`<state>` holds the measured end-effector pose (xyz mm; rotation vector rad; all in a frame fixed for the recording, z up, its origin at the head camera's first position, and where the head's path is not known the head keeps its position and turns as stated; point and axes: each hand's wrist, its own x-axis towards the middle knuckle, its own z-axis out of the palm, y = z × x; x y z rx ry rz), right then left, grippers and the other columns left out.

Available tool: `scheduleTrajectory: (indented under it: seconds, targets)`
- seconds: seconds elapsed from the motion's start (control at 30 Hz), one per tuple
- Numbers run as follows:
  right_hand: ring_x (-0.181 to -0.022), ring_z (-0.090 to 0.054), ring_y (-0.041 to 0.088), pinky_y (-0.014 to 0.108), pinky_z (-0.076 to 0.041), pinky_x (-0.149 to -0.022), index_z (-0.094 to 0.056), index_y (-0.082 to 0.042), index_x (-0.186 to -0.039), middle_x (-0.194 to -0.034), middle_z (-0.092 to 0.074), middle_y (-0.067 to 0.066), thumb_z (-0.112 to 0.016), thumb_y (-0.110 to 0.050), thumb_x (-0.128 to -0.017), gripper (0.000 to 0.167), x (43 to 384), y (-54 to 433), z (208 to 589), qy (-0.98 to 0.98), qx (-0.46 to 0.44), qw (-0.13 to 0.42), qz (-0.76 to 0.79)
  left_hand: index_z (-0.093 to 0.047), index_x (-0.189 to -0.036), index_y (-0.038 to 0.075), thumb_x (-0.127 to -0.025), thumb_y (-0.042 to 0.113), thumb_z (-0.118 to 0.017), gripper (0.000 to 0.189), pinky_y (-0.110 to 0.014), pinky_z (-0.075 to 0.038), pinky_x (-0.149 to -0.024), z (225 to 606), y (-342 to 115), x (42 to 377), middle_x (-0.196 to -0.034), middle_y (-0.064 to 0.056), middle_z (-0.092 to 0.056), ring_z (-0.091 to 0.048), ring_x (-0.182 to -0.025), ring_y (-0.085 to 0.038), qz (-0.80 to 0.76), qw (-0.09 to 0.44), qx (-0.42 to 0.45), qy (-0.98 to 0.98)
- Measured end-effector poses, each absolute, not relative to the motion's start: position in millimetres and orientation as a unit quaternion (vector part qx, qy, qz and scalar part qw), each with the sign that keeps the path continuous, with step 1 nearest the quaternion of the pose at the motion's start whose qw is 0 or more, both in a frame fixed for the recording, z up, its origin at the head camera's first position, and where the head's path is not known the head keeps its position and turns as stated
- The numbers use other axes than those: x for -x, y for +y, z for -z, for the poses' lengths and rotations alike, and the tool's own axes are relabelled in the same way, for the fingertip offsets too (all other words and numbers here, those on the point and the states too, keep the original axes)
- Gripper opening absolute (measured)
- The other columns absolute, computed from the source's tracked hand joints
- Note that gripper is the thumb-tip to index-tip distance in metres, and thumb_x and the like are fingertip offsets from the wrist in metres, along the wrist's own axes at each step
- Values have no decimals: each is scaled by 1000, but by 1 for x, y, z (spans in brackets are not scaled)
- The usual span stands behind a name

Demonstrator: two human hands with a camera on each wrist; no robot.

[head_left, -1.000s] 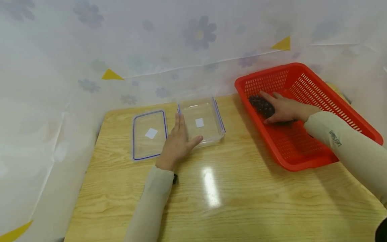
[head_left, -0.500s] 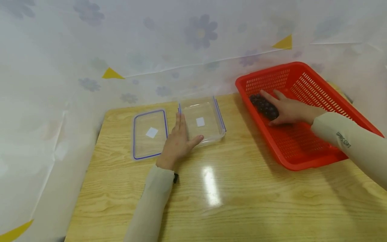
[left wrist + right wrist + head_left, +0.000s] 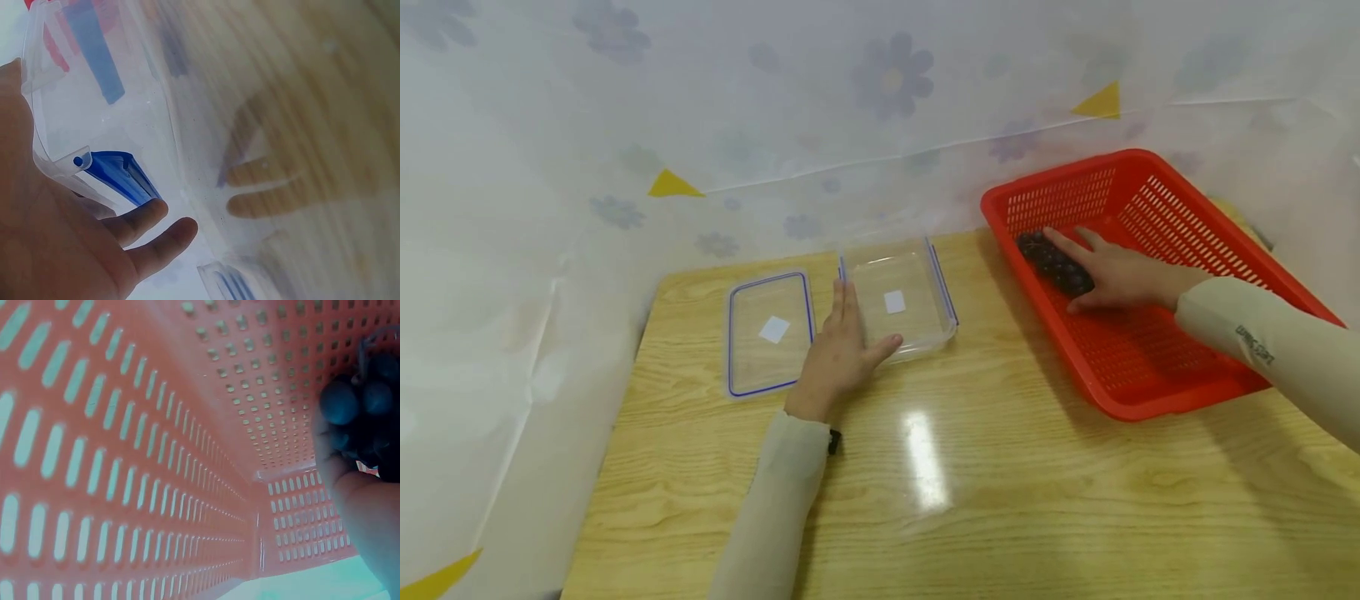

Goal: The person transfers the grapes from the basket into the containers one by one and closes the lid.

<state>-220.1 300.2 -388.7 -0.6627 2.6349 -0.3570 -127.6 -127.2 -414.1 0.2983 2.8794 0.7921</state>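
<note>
i am logging: right hand (image 3: 1116, 271) gripping grapes (image 3: 1051, 258) inside red basket (image 3: 1150, 354), its wall standing between grapes and clear container (image 3: 917, 287); left hand (image 3: 838, 354) touching container, fingers straight; lid (image 3: 771, 358) lying alongside.

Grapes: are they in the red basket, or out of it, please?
In. The head view shows the grapes inside the red basket, with the right hand on them.
</note>
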Motion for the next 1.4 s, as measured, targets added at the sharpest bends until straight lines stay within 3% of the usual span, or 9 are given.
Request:
scheduleTrajectory:
  seconds: [0.13, 0.33, 0.53, 0.9, 1.13, 1.4]
  targets:
    - [-101, -59, 51, 67, -46, -87, 9, -28, -163, -156, -9, 40, -82, -27, -87, 118, 221, 299, 391, 940, 245, 191, 138, 10, -160, 4, -94, 63, -60, 113, -58, -33, -111, 414, -127, 128, -167, -14, 14, -16, -148, -43, -266, 68, -101, 956]
    - [-88, -60, 39, 60, -52, -78, -15, -14, -162, -146, -28, 37, -78, -4, -84, 101, 221, 296, 391, 939, 269, 163, 138, 9, -161, 4, -94, 63, -60, 113, -58, -33, -111, 415, -126, 127, -167, -14, 15, -16, -148, -44, -268, 70, -101, 956]
    - [-85, -59, 35, 55, -52, -72, -30, -11, -157, -141, -38, 33, -77, -3, -80, 91, 220, 295, 388, 944, 276, 147, 108, 11, -161, 7, -93, 63, -60, 113, -58, -33, -111, 414, -124, 126, -167, -13, 15, -18, -148, -45, -272, 72, -100, 954]
    - [-113, -51, 44, 65, -48, -89, -31, -14, -158, -142, -40, 27, -74, -7, -85, 85, 223, 300, 368, 955, 235, 143, 109, 14, -160, 9, -94, 64, -60, 113, -59, -38, -107, 413, -124, 125, -167, -13, 16, -23, -145, -47, -268, 76, -99, 955]
    - [-114, -49, 46, 67, -46, -91, -30, -14, -158, -140, -40, 28, -75, -7, -86, 86, 223, 296, 348, 958, 224, 129, 122, 10, -161, 6, -93, 65, -59, 113, -58, -39, -107, 412, -123, 124, -167, -13, 15, -24, -145, -47, -269, 75, -94, 956]
    - [-116, -43, 48, 70, -44, -90, -28, -12, -159, -142, -38, 30, -73, -9, -87, 86, 217, 299, 328, 961, 208, 102, 154, 19, -158, 14, -94, 66, -57, 113, -58, -37, -108, 413, -122, 125, -167, -12, 17, -22, -146, -46, -272, 75, -101, 954]
